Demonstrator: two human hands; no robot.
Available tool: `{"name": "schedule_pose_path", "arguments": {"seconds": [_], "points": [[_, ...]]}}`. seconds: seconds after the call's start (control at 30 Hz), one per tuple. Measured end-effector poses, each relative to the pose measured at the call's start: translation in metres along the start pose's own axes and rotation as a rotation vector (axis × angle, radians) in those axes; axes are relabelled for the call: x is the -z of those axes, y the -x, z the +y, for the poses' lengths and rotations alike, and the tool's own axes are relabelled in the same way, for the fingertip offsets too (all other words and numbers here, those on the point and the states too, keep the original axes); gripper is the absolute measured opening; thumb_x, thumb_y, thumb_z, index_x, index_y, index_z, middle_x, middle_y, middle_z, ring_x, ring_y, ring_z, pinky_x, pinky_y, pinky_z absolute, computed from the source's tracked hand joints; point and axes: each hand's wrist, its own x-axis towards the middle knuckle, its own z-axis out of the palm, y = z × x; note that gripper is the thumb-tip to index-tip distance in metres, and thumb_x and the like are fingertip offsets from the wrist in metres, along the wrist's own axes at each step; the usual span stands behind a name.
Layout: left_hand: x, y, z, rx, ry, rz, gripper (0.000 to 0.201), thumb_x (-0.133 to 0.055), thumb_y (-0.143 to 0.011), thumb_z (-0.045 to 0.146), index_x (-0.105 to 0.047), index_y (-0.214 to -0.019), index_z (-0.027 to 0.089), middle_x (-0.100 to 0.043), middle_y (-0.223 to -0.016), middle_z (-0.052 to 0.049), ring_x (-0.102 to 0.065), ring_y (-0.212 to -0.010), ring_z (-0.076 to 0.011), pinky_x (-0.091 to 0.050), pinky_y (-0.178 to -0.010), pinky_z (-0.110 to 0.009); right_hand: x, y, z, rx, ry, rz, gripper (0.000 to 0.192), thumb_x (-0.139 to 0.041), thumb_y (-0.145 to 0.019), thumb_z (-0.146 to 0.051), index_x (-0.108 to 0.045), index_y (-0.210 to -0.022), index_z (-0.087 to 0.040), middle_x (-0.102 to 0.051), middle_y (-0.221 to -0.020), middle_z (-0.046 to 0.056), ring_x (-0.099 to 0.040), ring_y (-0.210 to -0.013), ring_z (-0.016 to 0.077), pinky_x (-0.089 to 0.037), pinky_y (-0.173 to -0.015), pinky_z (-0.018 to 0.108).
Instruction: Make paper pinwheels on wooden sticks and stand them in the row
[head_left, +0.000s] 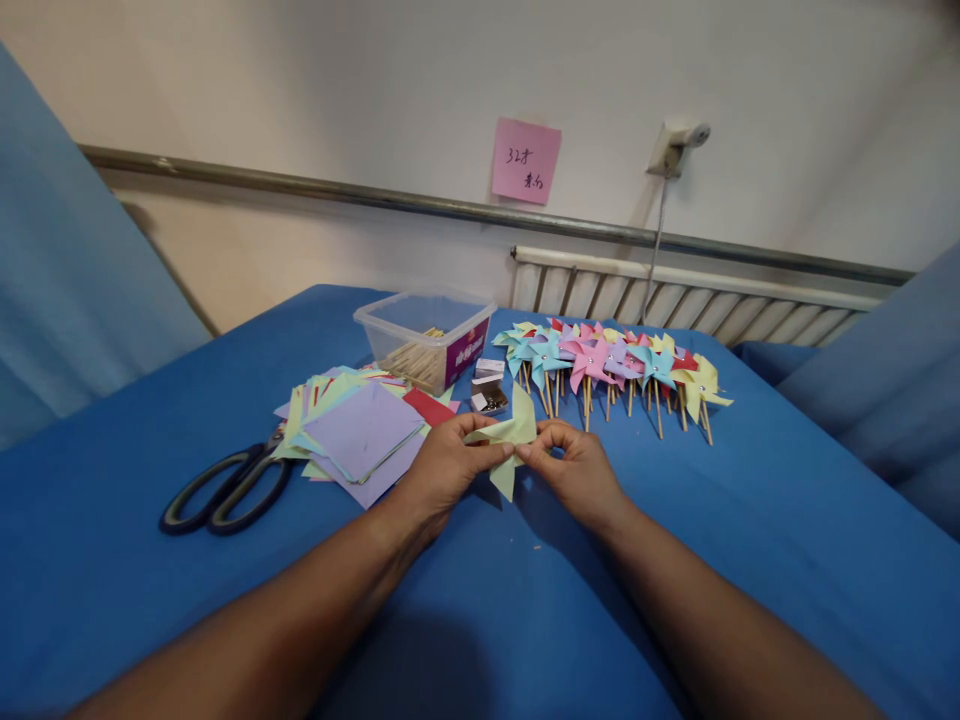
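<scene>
A pale yellow-green paper pinwheel is held up between my two hands, its blades folded in toward the middle. My left hand pinches it from the left, with the thumb close to its centre. From the other side, my right hand has thumb and forefinger pressed together at the pinwheel's right edge; whether a small pin sits between them I cannot make out. Just behind the hands stands an opened small box with tiny metal pieces. Left of my left hand lies a stack of coloured paper squares.
Scissors lie at the left, their blades under the paper. A clear plastic tub holds wooden sticks. Several finished pinwheels on sticks lie in a row at the back right. Behind the blue-covered table are a radiator and a wall.
</scene>
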Motion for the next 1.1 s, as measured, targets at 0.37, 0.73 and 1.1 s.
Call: {"name": "schedule_pose_path", "arguments": {"seconds": [0.37, 0.73, 1.1], "points": [[-0.001, -0.001, 0.0, -0.019, -0.033, 0.01, 0.035, -0.083, -0.051, 0.022, -0.063, -0.078, 0.015, -0.065, -0.064, -0.001, -0.058, -0.055, -0.0141, -0.043, -0.053, -0.025, 0.0, 0.0, 0.003, -0.01, 0.008, -0.016, 0.026, -0.071, -0.07, -0.039, -0.061, -0.055, -0.019, -0.068, -0.085, 0.004, -0.063, -0.077, 0.018, -0.047, -0.073, 0.031], [0.001, -0.003, -0.001, 0.027, 0.055, -0.003, 0.036, -0.077, -0.056, 0.019, -0.062, -0.088, 0.014, -0.067, -0.07, -0.004, -0.061, -0.058, -0.0156, -0.046, -0.057, -0.027, -0.005, -0.001, 0.011, -0.066, -0.187, 0.025, 0.025, -0.074, -0.067, -0.038, -0.059, -0.076, -0.021, -0.068, -0.096, 0.005, -0.063, -0.084, 0.0189, -0.048, -0.078, 0.034], [-0.003, 0.0, -0.004, 0.013, 0.079, 0.018, 0.039, -0.078, -0.054, 0.019, -0.058, -0.088, 0.015, -0.068, -0.07, -0.003, -0.061, -0.058, -0.015, -0.046, -0.056, -0.026, -0.011, 0.0, 0.01, -0.151, -0.434, 0.002, 0.036, -0.076, -0.066, -0.031, -0.057, -0.094, -0.019, -0.065, -0.077, 0.0, -0.062, -0.065, 0.0137, -0.05, -0.066, 0.028]]}}
